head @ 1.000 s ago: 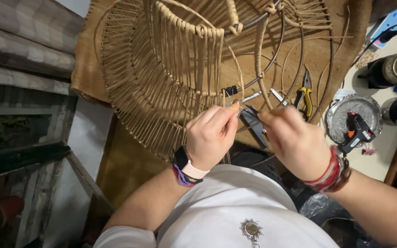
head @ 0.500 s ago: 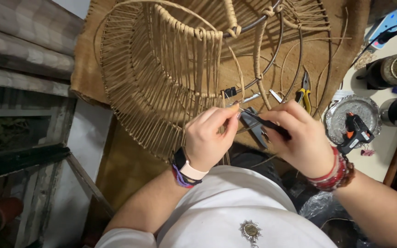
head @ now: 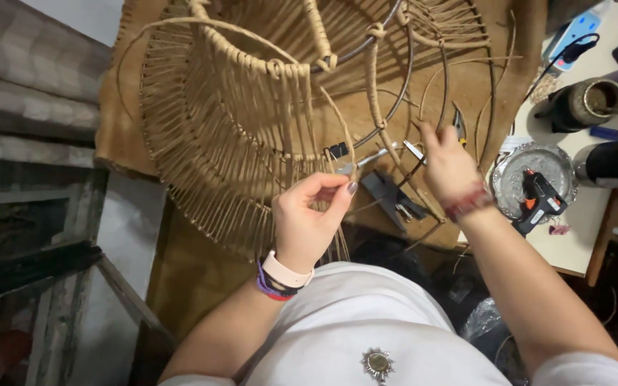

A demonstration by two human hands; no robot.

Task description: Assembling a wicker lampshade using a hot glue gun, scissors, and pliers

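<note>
Two hands work at a woven wicker frame lying on a brown cloth-covered surface. Left hand is raised near the frame's lower edge, thumb and forefinger pinched on a thin cane strand that runs up into the weave. Right hand reaches forward to the dark metal ribs; fingers curl there, but whether they grip a strand cannot be told. Black pliers lie between the hands, untouched. Glue gun rests on a round foil tray, right side. Judged step: threading a strand around a rib. Next move likely needs tension held left while right guides the loose end.
</note>
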